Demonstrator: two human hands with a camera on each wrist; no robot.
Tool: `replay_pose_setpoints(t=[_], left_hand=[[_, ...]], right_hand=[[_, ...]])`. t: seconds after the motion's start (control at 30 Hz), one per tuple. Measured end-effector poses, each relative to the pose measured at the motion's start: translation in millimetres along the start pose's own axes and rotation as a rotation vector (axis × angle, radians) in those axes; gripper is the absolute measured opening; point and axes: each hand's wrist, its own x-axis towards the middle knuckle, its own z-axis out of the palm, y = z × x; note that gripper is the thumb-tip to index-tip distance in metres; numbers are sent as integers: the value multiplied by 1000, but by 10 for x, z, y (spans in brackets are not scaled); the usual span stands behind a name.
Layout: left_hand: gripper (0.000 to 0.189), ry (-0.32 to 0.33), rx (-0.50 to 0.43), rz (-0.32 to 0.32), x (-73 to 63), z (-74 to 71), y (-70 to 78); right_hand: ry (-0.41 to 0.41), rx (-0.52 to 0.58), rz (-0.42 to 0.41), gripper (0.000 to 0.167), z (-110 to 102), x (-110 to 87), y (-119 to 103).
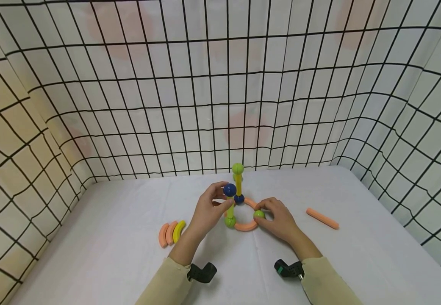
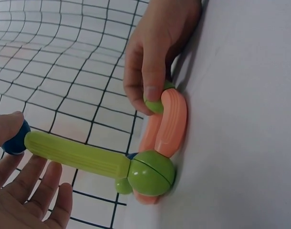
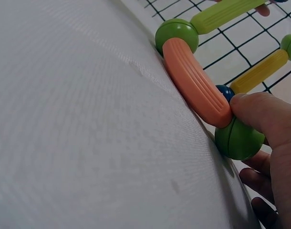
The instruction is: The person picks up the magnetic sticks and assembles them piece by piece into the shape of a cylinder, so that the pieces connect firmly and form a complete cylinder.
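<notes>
A ring of curved orange sticks joined by balls lies on the table. At its left, a lime-green rod stands upright on a green ball, with a dark blue ball on top. My left hand pinches that blue ball between thumb and fingers. On the ring's right side, my right hand grips another green ball, its thumb at the end of a curved orange stick. Behind, a yellow rod rises from a second blue ball and bears a green ball.
Two curved orange sticks and a curved yellow stick lie side by side to the left. A straight orange rod lies off to the right. Black netting over white cloth surrounds the table's back and sides.
</notes>
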Motion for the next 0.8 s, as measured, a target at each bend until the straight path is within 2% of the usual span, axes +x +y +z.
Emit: replay_pose_setpoints(t=[0.3, 0.6, 0.8], left_hand=[[51, 0, 16, 19, -32, -74, -13], [53, -47, 123, 3, -105, -246, -71], [52, -55, 201, 12, -211, -384, -124]], right_hand=[[-18, 14, 24, 22, 8, -3, -23], [-3, -3, -25, 22, 7, 9, -13], [-19, 7, -24, 24, 6, 8, -12]])
